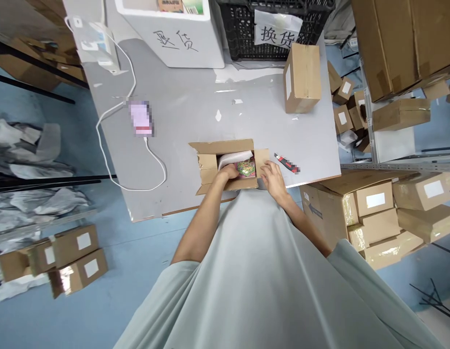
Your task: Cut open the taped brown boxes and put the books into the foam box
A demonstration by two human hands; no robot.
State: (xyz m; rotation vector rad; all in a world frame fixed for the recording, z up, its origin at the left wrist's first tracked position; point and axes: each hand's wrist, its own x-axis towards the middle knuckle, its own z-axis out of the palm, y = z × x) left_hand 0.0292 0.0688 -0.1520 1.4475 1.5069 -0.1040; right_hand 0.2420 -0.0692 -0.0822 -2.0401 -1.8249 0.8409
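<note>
An open cardboard box (209,167) sits at the table's front edge with its flaps folded outward. Inside lie a colourful green, gold and pink packet (245,167) and a white sheet or wrapper (235,158). My left hand (229,171) reaches down into the box, against the packet's left side; its fingertips are hidden, so its grip does not show. On the box's right flap (261,157) is my right hand (272,178), fingers bent over the cardboard and closed on its edge. A red and black box cutter (287,163) lies just right of that hand.
A closed carton (302,80) stands at the table's back right, before a black crate (242,36). A white foam bin (188,43) is left of it. A phone (141,118) with a white cable (162,165) lies left. Stacked cartons (377,208) flank the table.
</note>
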